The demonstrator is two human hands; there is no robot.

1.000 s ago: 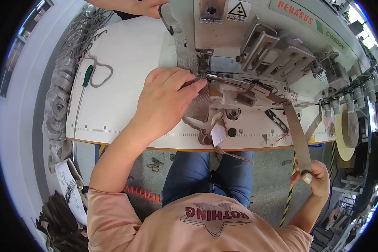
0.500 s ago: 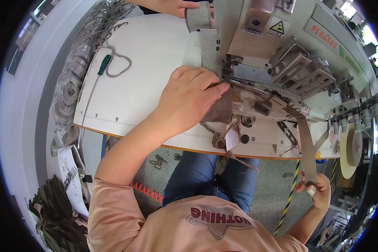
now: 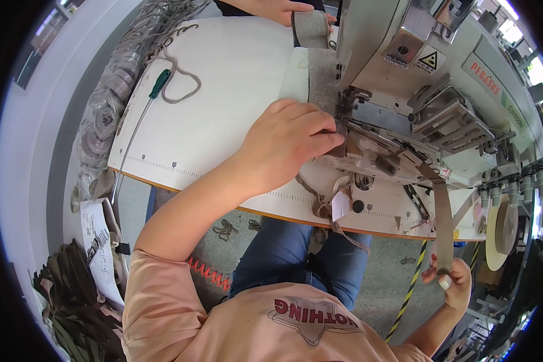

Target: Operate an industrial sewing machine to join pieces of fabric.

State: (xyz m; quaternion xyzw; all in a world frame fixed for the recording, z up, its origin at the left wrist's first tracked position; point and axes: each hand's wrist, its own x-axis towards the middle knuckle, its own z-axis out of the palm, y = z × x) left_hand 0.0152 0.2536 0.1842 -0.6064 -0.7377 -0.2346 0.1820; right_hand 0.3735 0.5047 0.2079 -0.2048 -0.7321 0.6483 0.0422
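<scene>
A grey-brown piece of knit fabric (image 3: 323, 75) lies along the left side of the sewing machine (image 3: 377, 78). On its near end rests my left hand (image 3: 286, 142), fingers bent and closed on the cloth close to the presser foot; the fingertips partly cover it. Off the table's front edge at the right, my right hand (image 3: 457, 282) pinches a taupe binding tape (image 3: 444, 223) between thumb and fingers. From there the tape runs up to the metal folder (image 3: 413, 155) beside the needle area. A white wrap covers one fingertip of that hand.
Across the table, another person's hand (image 3: 283, 9) is by a folded fabric piece (image 3: 311, 30). A green-handled screwdriver (image 3: 159, 84) and a cord loop (image 3: 190, 90) lie left. Fabric scraps (image 3: 323, 208) hang at the front edge. Tape rolls (image 3: 507, 226) sit right.
The fabric has slid away from me along the machine, so less of it shows below my left hand. My right hand still holds the tape. The whole view has shifted slightly.
</scene>
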